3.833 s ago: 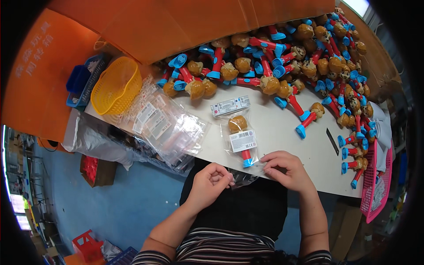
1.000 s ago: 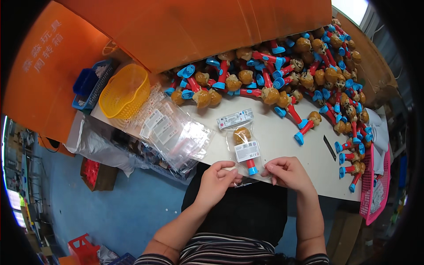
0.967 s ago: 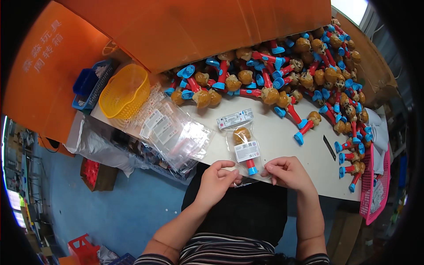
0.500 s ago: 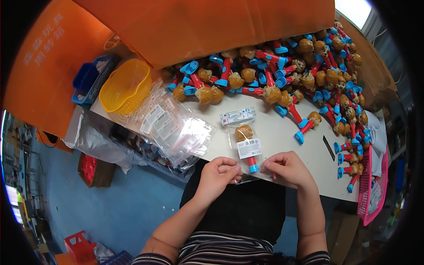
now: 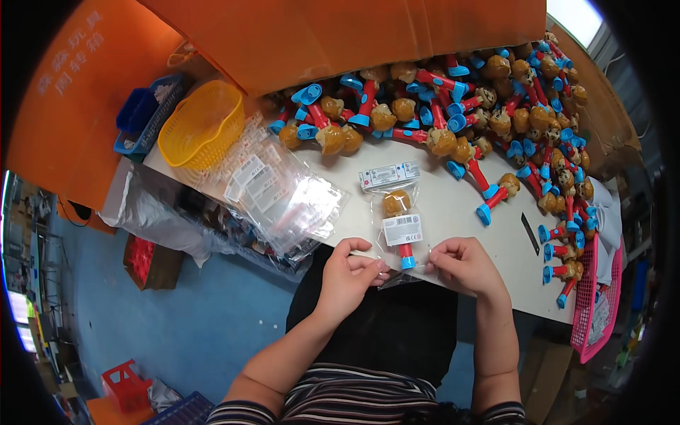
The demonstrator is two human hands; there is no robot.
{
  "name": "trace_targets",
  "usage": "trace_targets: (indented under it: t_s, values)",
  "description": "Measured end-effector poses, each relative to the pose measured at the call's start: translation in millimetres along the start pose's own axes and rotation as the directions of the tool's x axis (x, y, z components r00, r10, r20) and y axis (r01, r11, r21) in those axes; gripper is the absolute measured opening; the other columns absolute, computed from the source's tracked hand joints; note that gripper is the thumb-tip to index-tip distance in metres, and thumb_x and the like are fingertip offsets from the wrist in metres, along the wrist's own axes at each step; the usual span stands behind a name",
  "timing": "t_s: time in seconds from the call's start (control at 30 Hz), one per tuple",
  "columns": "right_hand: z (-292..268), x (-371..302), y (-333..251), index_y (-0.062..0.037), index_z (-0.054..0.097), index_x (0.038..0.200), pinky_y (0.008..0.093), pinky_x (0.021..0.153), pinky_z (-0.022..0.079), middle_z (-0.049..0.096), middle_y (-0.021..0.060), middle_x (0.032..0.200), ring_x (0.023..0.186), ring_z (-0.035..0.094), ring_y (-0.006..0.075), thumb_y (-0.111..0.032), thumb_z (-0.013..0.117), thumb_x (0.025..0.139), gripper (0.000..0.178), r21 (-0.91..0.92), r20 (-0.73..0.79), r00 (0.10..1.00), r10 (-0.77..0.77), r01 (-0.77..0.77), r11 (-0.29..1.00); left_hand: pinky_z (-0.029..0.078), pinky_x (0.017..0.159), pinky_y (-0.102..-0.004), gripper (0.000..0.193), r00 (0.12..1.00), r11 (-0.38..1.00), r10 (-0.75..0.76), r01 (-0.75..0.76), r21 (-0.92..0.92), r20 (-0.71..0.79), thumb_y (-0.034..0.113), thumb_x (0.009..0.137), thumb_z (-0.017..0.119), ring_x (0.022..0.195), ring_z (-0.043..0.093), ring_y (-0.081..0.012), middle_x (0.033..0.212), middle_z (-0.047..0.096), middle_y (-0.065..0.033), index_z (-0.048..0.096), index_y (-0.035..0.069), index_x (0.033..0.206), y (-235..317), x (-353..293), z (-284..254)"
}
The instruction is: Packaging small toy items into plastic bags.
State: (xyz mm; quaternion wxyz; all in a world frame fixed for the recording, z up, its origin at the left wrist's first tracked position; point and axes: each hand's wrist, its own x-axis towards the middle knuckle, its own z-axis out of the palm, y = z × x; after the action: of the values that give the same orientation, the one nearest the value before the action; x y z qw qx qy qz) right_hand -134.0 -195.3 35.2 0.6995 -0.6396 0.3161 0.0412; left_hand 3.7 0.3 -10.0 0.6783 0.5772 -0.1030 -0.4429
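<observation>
In front of me, at the table's near edge, lies a clear plastic bag [image 5: 389, 176] with a printed strip across its far end. Inside it is a toy figure [image 5: 396, 204] with a brown head, a red body and a blue base, partly covered by a white label [image 5: 402, 230]. My left hand [image 5: 352, 273] pinches the bag's near left corner between thumb and fingers. At the near right corner, my right hand [image 5: 464, 265] is also closed on the film. The bag's near end overhangs the edge between my hands.
Many similar toy figures [image 5: 440, 142] are heaped along the far and right side. Flat clear bags [image 5: 265, 188] lie at left by a yellow basket [image 5: 202, 127]. A pink basket [image 5: 596, 304] stands at the right edge; an orange board [image 5: 368, 42] rises behind.
Both hands keep hold of the bag's near end. The bag and hands have shifted very slightly, and the whole view has tilted a little.
</observation>
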Motion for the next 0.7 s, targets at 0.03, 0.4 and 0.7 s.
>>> trace_targets:
  t_s: [0.03, 0.4, 0.7]
  values:
    - [-1, -1, -1, 0.0041, 0.067, 0.09, 0.018, 0.05, 0.04, 0.069, 0.0059, 0.077, 0.057, 0.055, 0.0043, -0.013, 0.062, 0.092, 0.017, 0.005, 0.012, 1.0, 0.004, -0.004, 1.0, 0.058, 0.07, -0.0285, 0.032, 1.0, 1.0, -0.002, 0.002, -0.001, 0.0, 0.003, 0.092, 0.062, 0.078, 0.071, -0.0214, 0.089, 0.07, -0.0181, 0.042, -0.002, 0.117, 1, 0, 1]
    - [5, -14, 4, 0.0061, 0.068, 0.095, 0.0197, 0.052, 0.044, 0.07, 0.0083, 0.079, 0.057, 0.055, 0.0068, -0.012, 0.063, 0.092, 0.019, -0.071, 0.021, 0.997, -0.08, 0.081, 0.994, 0.058, 0.071, -0.0268, 0.045, 1.0, 1.0, 0.025, -0.024, -0.014, 0.009, -0.002, 0.086, 0.068, 0.08, 0.069, -0.0189, 0.089, 0.067, -0.014, 0.041, -0.002, 0.122, 2, -17, 2]
    - [-1, -20, 21, 0.0033, 0.067, 0.085, 0.0197, 0.053, 0.045, 0.069, 0.0082, 0.077, 0.057, 0.056, 0.0074, -0.011, 0.064, 0.091, 0.015, -0.035, 0.0, 0.991, -0.134, 0.134, 0.99, 0.059, 0.076, -0.0296, 0.034, 0.978, 0.985, -0.131, 0.146, -0.087, 0.161, 0.003, 0.09, 0.066, 0.086, 0.07, -0.0198, 0.092, 0.068, -0.0132, 0.047, -0.001, 0.118, 2, -14, -3]
